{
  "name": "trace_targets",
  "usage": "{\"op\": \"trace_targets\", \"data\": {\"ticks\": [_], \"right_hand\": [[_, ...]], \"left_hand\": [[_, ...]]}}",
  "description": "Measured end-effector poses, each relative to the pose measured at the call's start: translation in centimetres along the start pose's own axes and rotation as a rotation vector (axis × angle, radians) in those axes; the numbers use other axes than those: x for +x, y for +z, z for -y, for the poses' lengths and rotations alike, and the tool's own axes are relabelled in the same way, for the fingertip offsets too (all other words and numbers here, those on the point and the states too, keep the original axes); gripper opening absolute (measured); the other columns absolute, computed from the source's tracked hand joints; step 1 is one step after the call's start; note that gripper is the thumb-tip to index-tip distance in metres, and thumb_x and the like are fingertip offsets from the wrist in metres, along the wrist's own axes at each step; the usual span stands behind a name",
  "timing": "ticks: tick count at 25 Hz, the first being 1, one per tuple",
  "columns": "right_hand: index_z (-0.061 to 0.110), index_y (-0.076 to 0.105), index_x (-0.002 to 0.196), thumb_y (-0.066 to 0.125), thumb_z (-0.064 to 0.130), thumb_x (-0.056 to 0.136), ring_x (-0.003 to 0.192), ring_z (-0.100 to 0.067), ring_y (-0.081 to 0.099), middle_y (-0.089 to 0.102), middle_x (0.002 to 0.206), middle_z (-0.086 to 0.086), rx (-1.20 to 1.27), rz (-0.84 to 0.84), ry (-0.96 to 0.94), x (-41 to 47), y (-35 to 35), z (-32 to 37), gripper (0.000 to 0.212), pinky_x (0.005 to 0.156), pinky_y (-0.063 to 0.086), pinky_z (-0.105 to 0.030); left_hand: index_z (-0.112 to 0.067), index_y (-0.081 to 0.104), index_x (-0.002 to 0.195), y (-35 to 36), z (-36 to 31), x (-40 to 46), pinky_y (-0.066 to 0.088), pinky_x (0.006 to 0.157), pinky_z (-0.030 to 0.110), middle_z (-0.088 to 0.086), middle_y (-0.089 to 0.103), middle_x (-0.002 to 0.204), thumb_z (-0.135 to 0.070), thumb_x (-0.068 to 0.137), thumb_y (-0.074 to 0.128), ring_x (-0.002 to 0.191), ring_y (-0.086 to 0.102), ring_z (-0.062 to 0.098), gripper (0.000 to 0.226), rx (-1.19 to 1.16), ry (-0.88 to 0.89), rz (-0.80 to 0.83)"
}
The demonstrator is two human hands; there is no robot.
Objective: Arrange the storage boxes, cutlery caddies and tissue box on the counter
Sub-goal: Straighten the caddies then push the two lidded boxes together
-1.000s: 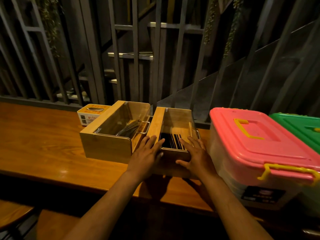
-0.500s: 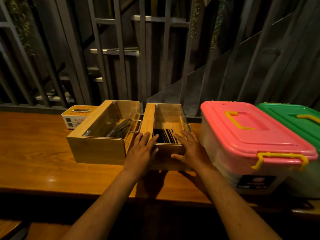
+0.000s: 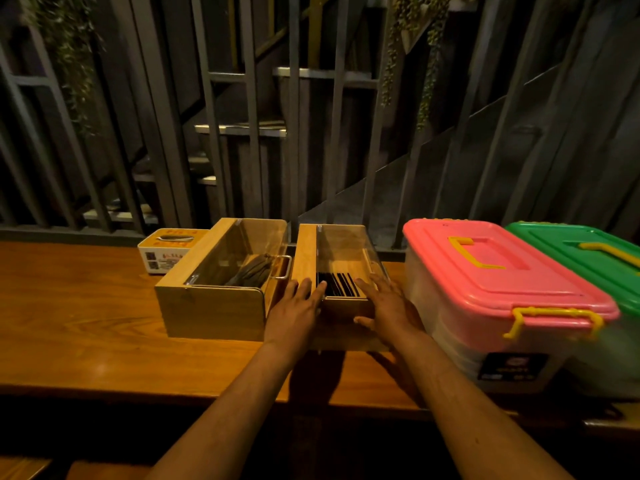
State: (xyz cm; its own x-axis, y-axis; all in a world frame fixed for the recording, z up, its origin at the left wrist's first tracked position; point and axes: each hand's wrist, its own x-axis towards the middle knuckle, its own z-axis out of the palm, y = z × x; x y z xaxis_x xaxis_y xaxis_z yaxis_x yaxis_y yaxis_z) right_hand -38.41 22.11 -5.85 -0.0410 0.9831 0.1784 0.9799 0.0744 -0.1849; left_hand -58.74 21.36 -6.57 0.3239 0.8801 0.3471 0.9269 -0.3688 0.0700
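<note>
On the worktop (image 3: 86, 323) sit the pink-lidded storage box (image 3: 498, 268) and green one (image 3: 585, 247), right. Beside them, both flat, spread hands, left hand (image 3: 294, 311) and right hand (image 3: 389, 308), press the right cutlery caddy (image 3: 341, 268), seemingly squaring it beside the left caddy (image 3: 221, 282); the tissue box (image 3: 166, 249) stands behind.

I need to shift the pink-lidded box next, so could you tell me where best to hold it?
Grip the pink-lidded box by its two short ends, under the lid rim beside each yellow latch, coming from the near end. The green box sits tight on its right side, and the body looks bulky for one hand.
</note>
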Motion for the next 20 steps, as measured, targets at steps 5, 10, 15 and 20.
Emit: {"op": "trace_targets", "data": {"ticks": [5,10,15,20], "right_hand": [[0.038,0.020,0.151,0.071,0.040,0.083,0.148,-0.030,0.010,0.013,0.162,-0.001,0.015,0.005,0.019,0.7,0.0,-0.3,0.085,0.120,0.015,-0.040],[0.038,0.020,0.151,0.071,0.040,0.083,0.148,-0.030,0.009,0.012,0.162,0.000,0.020,0.008,0.026,1.1,0.2,-0.4,0.085,0.119,0.016,-0.040],[0.036,0.016,0.151,0.068,0.041,0.084,0.149,-0.030,0.006,0.008,0.163,0.000,-0.006,0.024,0.026,1.1,0.3,-0.1,0.085,0.120,0.012,-0.042],[0.033,0.015,0.152,0.064,0.043,0.086,0.148,-0.033,0.007,0.008,0.163,-0.005,-0.013,0.064,0.017,-0.5,-1.2,0.3,0.082,0.120,0.014,-0.045]], "left_hand": [[-0.028,0.015,0.153,-0.1,-0.1,0.8,0.037,0.108,0.040,0.003,0.026,0.155,-0.030,0.102,0.036,0.144,0.017,0.028,0.055,-0.018,-0.003,0.017],[-0.029,0.013,0.153,0.2,0.0,1.0,0.034,0.111,0.041,0.002,0.023,0.157,-0.030,0.103,0.036,0.146,0.013,0.028,0.055,-0.029,0.001,0.015],[-0.028,0.013,0.153,0.2,0.1,0.9,0.031,0.113,0.040,0.002,0.023,0.157,-0.030,0.102,0.037,0.146,0.013,0.028,0.056,-0.033,0.001,0.006],[-0.028,0.015,0.152,-0.1,-0.5,0.7,0.027,0.114,0.043,0.004,0.028,0.155,-0.037,0.101,0.037,0.143,0.021,0.030,0.057,0.020,-0.007,0.017]]}}
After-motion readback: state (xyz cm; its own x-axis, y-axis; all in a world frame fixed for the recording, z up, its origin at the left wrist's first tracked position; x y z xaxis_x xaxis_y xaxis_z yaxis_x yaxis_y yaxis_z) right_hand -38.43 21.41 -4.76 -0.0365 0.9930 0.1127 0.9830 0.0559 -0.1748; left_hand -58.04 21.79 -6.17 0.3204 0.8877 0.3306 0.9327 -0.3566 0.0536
